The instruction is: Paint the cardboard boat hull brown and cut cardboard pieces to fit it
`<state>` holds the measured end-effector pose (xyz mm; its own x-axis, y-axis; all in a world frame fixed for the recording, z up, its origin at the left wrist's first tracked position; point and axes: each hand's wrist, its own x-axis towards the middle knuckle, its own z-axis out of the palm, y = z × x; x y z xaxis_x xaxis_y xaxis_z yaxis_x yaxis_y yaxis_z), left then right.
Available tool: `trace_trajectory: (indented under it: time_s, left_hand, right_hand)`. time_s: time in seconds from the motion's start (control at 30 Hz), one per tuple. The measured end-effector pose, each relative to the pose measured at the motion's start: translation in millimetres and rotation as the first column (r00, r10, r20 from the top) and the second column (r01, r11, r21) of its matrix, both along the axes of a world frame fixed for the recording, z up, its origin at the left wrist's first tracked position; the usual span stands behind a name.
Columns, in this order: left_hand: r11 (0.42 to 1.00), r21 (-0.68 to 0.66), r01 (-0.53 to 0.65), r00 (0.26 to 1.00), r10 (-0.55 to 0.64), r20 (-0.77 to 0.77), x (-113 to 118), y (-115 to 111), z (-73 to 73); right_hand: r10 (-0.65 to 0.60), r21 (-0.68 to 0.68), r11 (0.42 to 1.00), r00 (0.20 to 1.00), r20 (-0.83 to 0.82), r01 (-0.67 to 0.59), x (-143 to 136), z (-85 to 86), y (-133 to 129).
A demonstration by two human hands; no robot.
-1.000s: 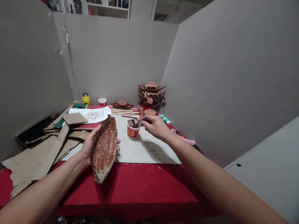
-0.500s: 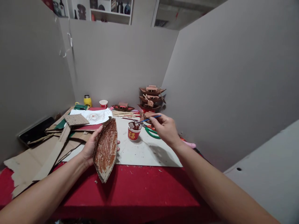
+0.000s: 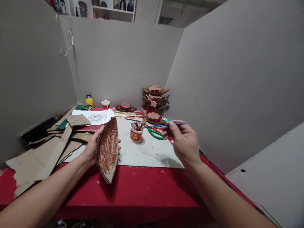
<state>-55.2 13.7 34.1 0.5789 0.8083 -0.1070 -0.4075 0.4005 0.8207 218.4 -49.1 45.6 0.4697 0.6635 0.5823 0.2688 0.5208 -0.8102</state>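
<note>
Tilted upright in my left hand (image 3: 91, 147) is a cardboard boat hull (image 3: 108, 148), its ridged inner face mostly coated in brown paint, with bare cardboard at the lower tip. My fingers wrap behind it and show at its right edge. My right hand (image 3: 184, 139) pinches a thin blue paintbrush (image 3: 163, 125), held nearly level, its tip pointing left to the rim of a red paper cup (image 3: 136, 135). Brown paint smears the cup's inside wall. Behind the brush lie green-handled scissors (image 3: 155, 134).
Cardboard scraps (image 3: 30, 161) and a drawing on paper (image 3: 99, 116) lie at the left. Finished model boats (image 3: 155, 98) are stacked at the back right, with another boat (image 3: 125, 107) and thin sticks (image 3: 128, 114) nearby. A yellow bottle (image 3: 89, 101) stands behind. Walls close in both sides.
My right hand has moved right and slightly down with the paintbrush, drawing its tip from inside the cup to the rim. The hull in my left hand has barely shifted.
</note>
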Motion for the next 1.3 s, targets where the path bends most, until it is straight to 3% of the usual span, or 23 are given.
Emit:
trace_trajectory:
  time_s: [0.13,0.27,0.4,0.6,0.87,1.1,1.3]
  left_hand:
    - [0.996,0.078,-0.042,0.999,0.042,0.004,1.4,-2.9,-0.7]
    - [0.987,0.142,-0.07,0.998,0.068,0.018,2.2,-6.6,-1.5]
    - [0.978,0.183,-0.099,0.995,0.102,-0.006,2.7,-8.8,-1.0]
    - [0.973,0.206,-0.1,0.994,0.107,-0.025,1.9,-11.3,-1.2]
    - [0.983,0.168,-0.075,0.996,0.08,-0.028,2.9,-12.2,0.0]
    - [0.978,0.18,-0.103,0.994,0.108,-0.019,3.8,-12.8,-0.2]
    - [0.969,0.225,-0.099,0.994,0.108,-0.028,4.2,-12.7,-2.7]
  right_hand:
    - [0.182,0.008,0.983,0.972,-0.152,-0.183,-20.0,-6.7,-32.6]
    - [0.275,-0.09,0.953,0.951,-0.144,-0.289,-48.4,-16.7,-59.6]
    - [0.345,-0.122,0.926,0.931,-0.115,-0.358,-67.5,-23.5,-69.8]
    - [0.395,-0.132,0.908,0.917,-0.054,-0.398,-75.9,-26.9,-71.5]
    - [0.335,-0.1,0.941,0.936,0.109,-0.325,-77.7,-31.1,-64.6]
    - [0.413,-0.119,0.91,0.89,0.191,-0.397,-77.4,-32.4,-77.9]
    - [0.357,-0.069,0.933,0.883,0.305,-0.353,-77.6,-31.3,-76.5]
